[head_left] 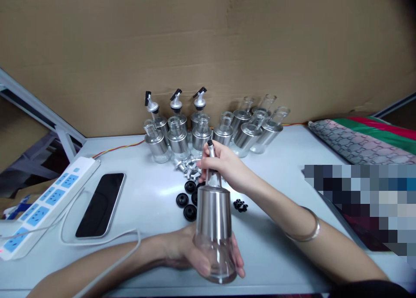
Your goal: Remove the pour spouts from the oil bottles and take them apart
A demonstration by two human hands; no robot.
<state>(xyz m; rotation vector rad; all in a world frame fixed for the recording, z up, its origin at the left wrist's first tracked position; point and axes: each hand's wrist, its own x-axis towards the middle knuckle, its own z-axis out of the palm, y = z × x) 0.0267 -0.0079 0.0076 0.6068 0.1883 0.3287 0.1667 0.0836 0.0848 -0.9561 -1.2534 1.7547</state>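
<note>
A glass oil bottle [214,213] with a brushed-steel sleeve is tilted over the table's front edge, its neck pointing away from me. My left hand [191,250] wraps round its clear glass base from below. At the neck, my right hand [221,161] pinches a metal pourer spout [211,149] with a small black tip; its fingers hide where spout and neck meet. Beyond that hand lies a pile of loose metal pourer parts [186,168]. Black round stoppers [182,200] are left of the bottle, and small black caps [240,205] sit in a heap to its right.
Several open bottles [157,144] stand at the back, three fitted with pourers [176,102], before a cardboard wall [208,42]. A phone [100,204], a white cable [97,245] and a power strip [48,202] lie left. Patterned fabric [357,139] is at right.
</note>
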